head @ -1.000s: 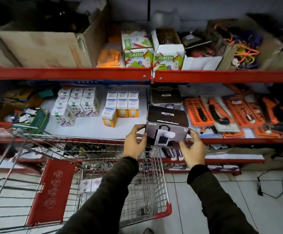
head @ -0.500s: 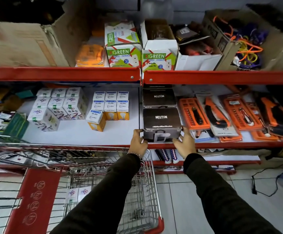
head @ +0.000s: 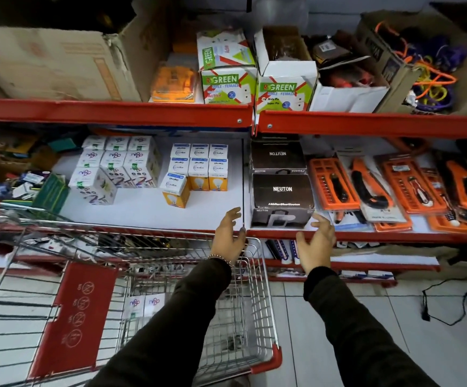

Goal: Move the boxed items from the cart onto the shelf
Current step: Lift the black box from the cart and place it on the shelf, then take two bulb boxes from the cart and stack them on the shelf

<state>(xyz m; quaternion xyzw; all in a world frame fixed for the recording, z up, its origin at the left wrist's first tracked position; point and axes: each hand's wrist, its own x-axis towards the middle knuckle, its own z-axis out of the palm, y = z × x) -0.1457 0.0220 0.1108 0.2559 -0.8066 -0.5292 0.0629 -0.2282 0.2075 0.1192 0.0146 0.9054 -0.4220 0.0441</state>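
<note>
A black NEUTON box (head: 282,199) stands at the front of the middle shelf (head: 148,210), with a second black NEUTON box (head: 278,157) behind it. My left hand (head: 229,236) hovers just left of the front box, fingers apart, holding nothing. My right hand (head: 316,241) hovers just right of it, also apart from the box and empty. Below my arms is the wire shopping cart (head: 254,303); two small white boxes (head: 144,304) lie in its basket.
White bulb boxes (head: 117,169) and orange-and-white bulb boxes (head: 198,170) fill the shelf's left part. Orange tool blister packs (head: 388,185) lie right of the black boxes. The upper shelf holds GREEN cartons (head: 226,79) and cardboard boxes. A black cable (head: 444,308) trails on the floor tiles.
Both hands carried the black box from above the cart to the shelf, set it in front of the other one, and have now let go and drawn back slightly.
</note>
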